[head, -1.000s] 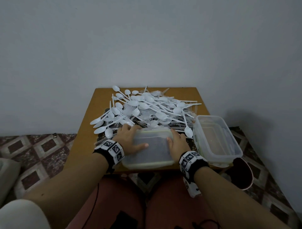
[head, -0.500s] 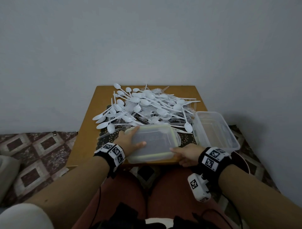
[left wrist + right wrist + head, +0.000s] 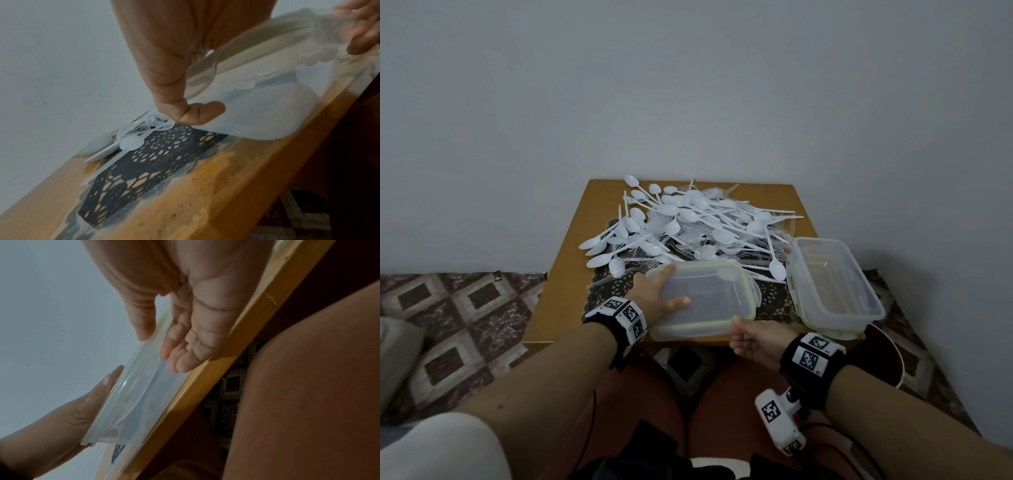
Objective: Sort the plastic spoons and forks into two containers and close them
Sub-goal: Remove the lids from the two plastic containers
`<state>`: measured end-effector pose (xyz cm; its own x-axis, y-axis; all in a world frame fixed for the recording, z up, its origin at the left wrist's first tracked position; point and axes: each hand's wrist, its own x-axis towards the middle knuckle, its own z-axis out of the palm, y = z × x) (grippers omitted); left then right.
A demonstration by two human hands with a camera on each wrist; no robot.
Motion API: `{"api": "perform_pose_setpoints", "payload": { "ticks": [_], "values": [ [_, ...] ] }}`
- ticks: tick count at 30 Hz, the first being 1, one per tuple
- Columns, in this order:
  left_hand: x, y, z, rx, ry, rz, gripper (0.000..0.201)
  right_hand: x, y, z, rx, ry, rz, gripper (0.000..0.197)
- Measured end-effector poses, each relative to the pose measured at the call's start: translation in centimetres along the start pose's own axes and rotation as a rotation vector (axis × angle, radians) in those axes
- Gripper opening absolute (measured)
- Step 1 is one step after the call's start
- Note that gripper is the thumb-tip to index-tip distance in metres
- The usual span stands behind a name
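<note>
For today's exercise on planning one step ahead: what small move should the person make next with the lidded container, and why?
Probably lift the lid off. The lidded container is shut, the left hand grips its left side, the right hand pinches its near corner, and the cutlery pile lies unsorted.

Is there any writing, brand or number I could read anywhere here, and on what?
No readable words or brands anywhere.
Left wristband: black-and-white square code patterns; tiny marks beside them, too small to read.
Right wristband: the same, unreadable.
Wrist camera: code patterns only.
Lidded container: no label visible.
</note>
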<state>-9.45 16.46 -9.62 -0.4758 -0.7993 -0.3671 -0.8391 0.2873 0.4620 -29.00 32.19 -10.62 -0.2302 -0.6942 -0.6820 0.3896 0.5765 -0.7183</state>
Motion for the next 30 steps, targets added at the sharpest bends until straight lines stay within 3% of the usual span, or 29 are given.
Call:
{"api": "perform_pose_setpoints", "payload": {
  "ticks": [7, 13, 18, 24, 30],
  "values": [
    [0.1, 0.0, 0.0, 0.004, -0.008, -0.012, 0.093, -0.3, 0.0, 0.4, 0.000, 0.033, -0.006, 0.029],
    [-0.1, 0.0, -0.1, 0.002, -0.013, -0.005, 0.093, -0.9, 1.3, 3.0, 0.103, -0.085, 0.068, 0.033],
    [-0.2, 0.0, -0.2, 0.000, -0.013, -0.003, 0.093, -0.5, 2.0, 4.7, 0.199, -0.063, 0.069, 0.036],
    [-0.2, -0.1, -0.3, 0.004, -0.027, 0.006, 0.093, -0.4, 1.6, 4.3, 0.076, -0.054, 0.059, 0.041],
    [-0.2, 0.0, -0.2, -0.007, -0.020, -0.006, 0.094, -0.6, 1.2, 5.5, 0.135, 0.012, -0.005, 0.023]
  ]
}}
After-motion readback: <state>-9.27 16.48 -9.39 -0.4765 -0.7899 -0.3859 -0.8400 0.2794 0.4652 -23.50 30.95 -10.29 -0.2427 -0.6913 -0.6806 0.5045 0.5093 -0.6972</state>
